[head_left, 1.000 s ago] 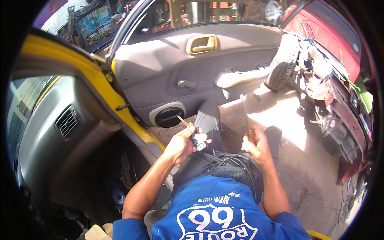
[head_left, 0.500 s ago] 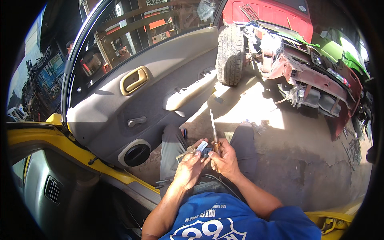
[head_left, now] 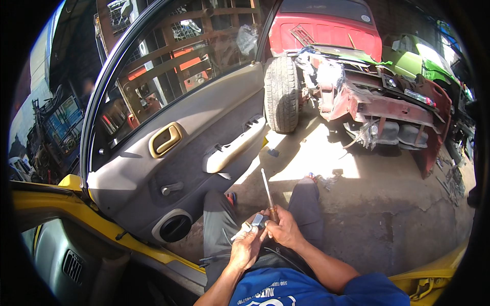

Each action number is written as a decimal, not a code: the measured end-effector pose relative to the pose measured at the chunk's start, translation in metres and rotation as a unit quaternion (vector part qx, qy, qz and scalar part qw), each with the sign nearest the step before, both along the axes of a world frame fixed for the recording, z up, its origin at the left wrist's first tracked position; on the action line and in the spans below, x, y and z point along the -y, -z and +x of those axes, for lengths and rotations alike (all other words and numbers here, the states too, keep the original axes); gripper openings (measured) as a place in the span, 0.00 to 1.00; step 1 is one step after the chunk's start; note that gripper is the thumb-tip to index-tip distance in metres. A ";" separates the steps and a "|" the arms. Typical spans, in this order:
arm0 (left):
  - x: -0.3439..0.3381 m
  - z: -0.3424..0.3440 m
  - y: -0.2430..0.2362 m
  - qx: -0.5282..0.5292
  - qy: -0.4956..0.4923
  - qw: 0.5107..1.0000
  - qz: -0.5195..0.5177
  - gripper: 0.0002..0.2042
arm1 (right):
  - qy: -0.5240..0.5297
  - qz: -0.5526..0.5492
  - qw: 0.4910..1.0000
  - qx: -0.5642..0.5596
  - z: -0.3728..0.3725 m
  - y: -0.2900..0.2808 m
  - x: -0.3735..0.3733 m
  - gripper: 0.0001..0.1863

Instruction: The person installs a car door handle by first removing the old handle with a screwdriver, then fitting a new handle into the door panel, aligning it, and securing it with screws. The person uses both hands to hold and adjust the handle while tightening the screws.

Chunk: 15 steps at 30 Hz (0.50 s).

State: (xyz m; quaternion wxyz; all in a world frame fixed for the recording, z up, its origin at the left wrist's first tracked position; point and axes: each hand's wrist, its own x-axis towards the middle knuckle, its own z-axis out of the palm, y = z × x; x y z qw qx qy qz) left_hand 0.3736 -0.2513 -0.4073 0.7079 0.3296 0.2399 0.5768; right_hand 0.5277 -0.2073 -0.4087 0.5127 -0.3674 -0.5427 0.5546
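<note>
My left hand (head_left: 246, 248) is closed, its thumb and fingers pinching a small dark key fob (head_left: 259, 221). A pale, key-like piece (head_left: 238, 234) sticks out beside the thumb. Wrapped round the amber handle of a screwdriver (head_left: 267, 187), my right hand (head_left: 287, 230) keeps the shaft pointing up and away from me. The two hands meet in front of my lap, and the right fingertips are close against the fob. Fingers hide part of the fob, so I cannot tell whether the right hand also grips it.
An open car door (head_left: 194, 148) with a grey inner panel stands at my left, its yellow sill (head_left: 148, 247) below. Ahead are a tyre (head_left: 282, 94) and a wrecked red car front (head_left: 388, 109). Metal scraps (head_left: 451, 183) lie on the concrete floor at the right.
Both hands sit lower in the view, with the screwdriver still in the right one. The fob and its pale tag have turned between the fingers. The view itself has shifted.
</note>
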 end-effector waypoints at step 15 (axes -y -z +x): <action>0.025 -0.047 -0.008 -0.414 0.013 0.899 0.146 0.26 | -0.084 -0.026 0.996 0.010 0.010 -0.030 0.001 0.09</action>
